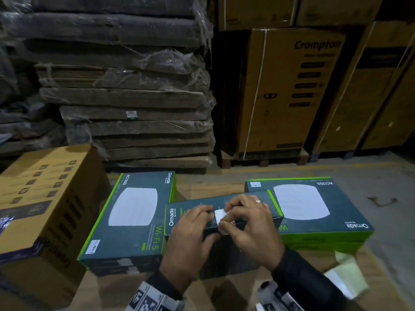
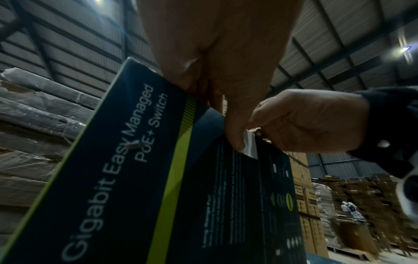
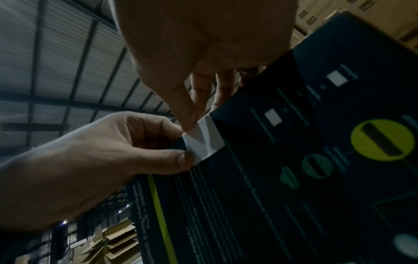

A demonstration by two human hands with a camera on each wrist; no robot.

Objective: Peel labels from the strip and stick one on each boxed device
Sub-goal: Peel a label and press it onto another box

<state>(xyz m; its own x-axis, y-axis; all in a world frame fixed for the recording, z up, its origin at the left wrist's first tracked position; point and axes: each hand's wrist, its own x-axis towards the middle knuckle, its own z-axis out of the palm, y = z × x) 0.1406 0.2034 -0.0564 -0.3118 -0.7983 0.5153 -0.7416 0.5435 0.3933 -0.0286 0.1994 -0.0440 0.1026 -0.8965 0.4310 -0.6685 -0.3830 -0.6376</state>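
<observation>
A dark Omada switch box point(image 1: 190, 206) point(image 2: 135, 178) point(image 3: 294, 178) stands on its long edge between two flat AC1350 boxes, one to the left point(image 1: 132, 218) and one to the right point(image 1: 310, 205). A blank white label point(image 1: 219, 215) point(image 2: 251, 144) point(image 3: 203, 142) is folded over its top edge. My left hand point(image 1: 207, 221) point(image 3: 90, 160) grips that edge, thumb on the label's near flap. My right hand point(image 1: 229, 217) point(image 2: 312, 121) pinches the label against the box. Each flat box bears a small white sticker, the left box's point(image 1: 93, 246) and the right box's point(image 1: 256, 184). No label strip is in view.
A large brown carton point(image 1: 45, 198) stands close on the left. Behind the boxes rise a film-wrapped pile of flattened cardboard point(image 1: 134, 97) and Crompton cartons point(image 1: 292, 86) on a pallet. A pale shiny sheet point(image 1: 345, 279) lies at the front right of the cardboard surface point(image 1: 125, 292).
</observation>
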